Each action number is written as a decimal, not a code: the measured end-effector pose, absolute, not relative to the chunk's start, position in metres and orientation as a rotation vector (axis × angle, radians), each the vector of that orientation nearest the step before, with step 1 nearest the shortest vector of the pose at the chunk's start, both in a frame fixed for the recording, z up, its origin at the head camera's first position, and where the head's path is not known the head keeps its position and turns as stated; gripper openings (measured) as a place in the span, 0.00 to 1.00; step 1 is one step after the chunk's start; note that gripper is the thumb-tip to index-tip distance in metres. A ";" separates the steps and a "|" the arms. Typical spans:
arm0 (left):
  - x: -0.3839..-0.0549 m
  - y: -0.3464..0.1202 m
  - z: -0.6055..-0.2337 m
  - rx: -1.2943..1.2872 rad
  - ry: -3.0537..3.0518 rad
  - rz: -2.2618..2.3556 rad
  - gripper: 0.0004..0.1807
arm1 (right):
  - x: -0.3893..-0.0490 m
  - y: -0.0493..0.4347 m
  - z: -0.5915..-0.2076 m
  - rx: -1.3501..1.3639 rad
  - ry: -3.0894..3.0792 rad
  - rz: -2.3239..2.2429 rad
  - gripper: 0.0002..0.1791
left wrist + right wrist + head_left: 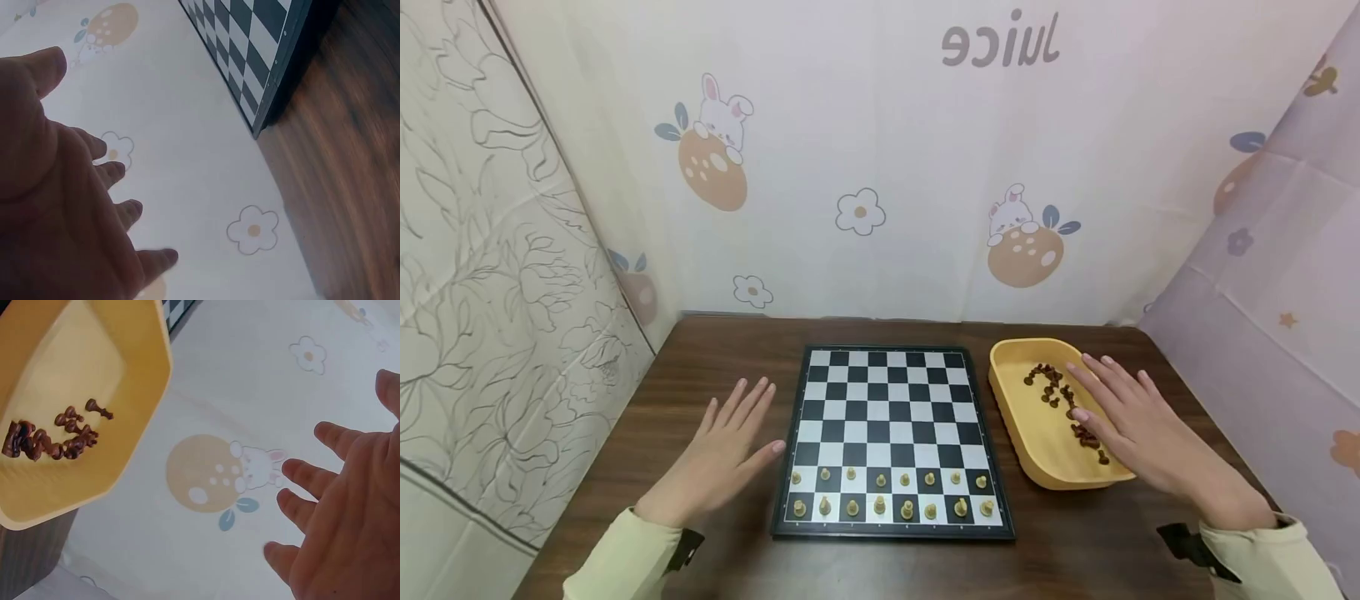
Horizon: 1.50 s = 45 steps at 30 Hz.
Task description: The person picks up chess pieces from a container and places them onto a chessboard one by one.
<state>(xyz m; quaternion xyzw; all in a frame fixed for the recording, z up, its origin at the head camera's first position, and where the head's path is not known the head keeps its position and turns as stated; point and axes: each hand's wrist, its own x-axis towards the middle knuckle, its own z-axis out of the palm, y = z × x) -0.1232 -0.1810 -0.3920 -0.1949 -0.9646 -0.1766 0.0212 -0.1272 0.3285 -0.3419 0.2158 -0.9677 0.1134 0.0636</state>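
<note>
A black-and-white chessboard [891,408] lies on the table, with two rows of pale gold chess pieces [880,505] along its near side. Left of the board is my left hand [718,454], fingers spread and holding nothing; the left wrist view shows the same hand [75,200] apart from the board's edge [265,94]. In the head view my right hand [1138,425] appears over the right side of a yellow tray [1030,454], fingers extended, nothing held. Dark brown chess pieces [1048,375] lie scattered in that tray, partly hidden by the hand.
A dark wooden table [722,550] carries the board and tray. Behind it hangs a pale curtain [865,125] printed with rabbits and flowers. More printed cloth stands at the left [497,275] and right [1285,275] sides.
</note>
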 end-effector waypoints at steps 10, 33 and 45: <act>-0.146 -0.175 -0.404 -0.635 -2.957 -0.688 0.41 | -0.155 0.343 -0.345 0.681 -2.919 0.338 0.30; -0.193 -0.180 -0.433 -0.567 -3.012 -1.120 0.39 | -0.222 0.350 -0.354 0.641 -3.106 0.342 0.30; -0.215 -0.173 -0.460 -0.444 -3.012 -1.337 0.38 | -0.255 0.343 -0.361 0.760 -3.142 0.386 0.23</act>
